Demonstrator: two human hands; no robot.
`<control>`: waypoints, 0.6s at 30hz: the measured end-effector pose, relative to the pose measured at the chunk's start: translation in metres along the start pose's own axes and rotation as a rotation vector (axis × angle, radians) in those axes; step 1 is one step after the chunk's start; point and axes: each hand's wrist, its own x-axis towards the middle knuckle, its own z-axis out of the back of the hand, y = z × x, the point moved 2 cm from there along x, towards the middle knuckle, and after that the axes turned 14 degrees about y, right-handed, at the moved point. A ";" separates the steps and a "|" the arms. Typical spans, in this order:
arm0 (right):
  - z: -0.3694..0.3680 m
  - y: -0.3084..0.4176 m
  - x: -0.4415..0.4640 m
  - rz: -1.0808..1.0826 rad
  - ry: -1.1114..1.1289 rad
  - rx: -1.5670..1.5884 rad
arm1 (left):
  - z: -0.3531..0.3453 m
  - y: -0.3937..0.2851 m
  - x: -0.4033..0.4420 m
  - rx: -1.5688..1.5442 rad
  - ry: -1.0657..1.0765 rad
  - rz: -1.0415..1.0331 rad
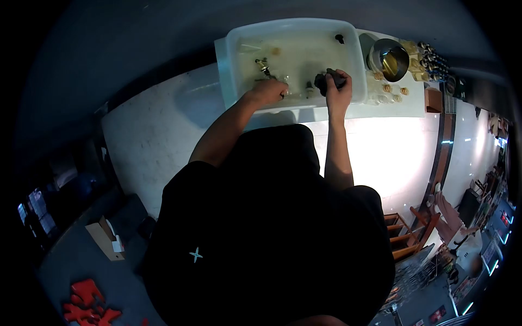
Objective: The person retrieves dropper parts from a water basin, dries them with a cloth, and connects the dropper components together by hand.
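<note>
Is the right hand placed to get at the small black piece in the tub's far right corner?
Probably yes: nothing visible stands between the right hand and the black piece in the tub, though the hand holds a dark item it may need to put down first.

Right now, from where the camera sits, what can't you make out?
All in the head view:
Left hand: whether it grips anything; the hand itself hides that.
Dark object in the right hand: what it is; too dark, partly covered by the hand.
Black item in the tub's far right corner: too small to identify.
</note>
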 end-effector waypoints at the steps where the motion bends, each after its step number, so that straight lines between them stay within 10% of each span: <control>1: -0.001 -0.006 0.005 0.014 0.004 -0.009 | -0.002 0.006 0.003 -0.017 0.036 -0.058; 8: 0.013 -0.030 0.043 0.123 0.010 -0.455 | 0.027 0.005 -0.033 -0.568 -0.388 -0.050; 18: -0.004 -0.048 0.058 -0.162 0.751 -0.701 | 0.015 0.033 -0.026 -1.027 -0.572 -0.218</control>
